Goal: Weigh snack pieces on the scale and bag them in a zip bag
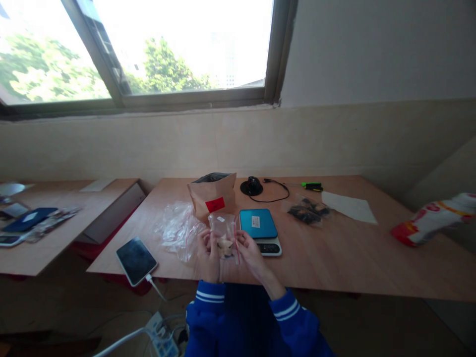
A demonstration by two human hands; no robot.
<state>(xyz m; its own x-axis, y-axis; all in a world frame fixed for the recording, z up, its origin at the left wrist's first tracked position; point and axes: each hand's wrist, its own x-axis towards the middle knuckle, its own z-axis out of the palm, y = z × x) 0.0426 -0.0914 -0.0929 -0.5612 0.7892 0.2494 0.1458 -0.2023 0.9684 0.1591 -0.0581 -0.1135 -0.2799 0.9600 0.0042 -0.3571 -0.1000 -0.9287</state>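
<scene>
Both hands hold a small clear zip bag with pale brown pieces inside, upright over the table's near edge. My left hand pinches its left side and my right hand pinches its right side by the red seal strip. Just behind the bag stands an open brown paper pouch with a red label. A blue-topped digital scale sits right of the bag. A heap of empty clear bags lies to the left.
A phone on a charging cable lies at the wooden table's front left corner. At the back are a black round device with cord, a green-and-black tool, a bag of dark pieces and a paper sheet. A second table stands left.
</scene>
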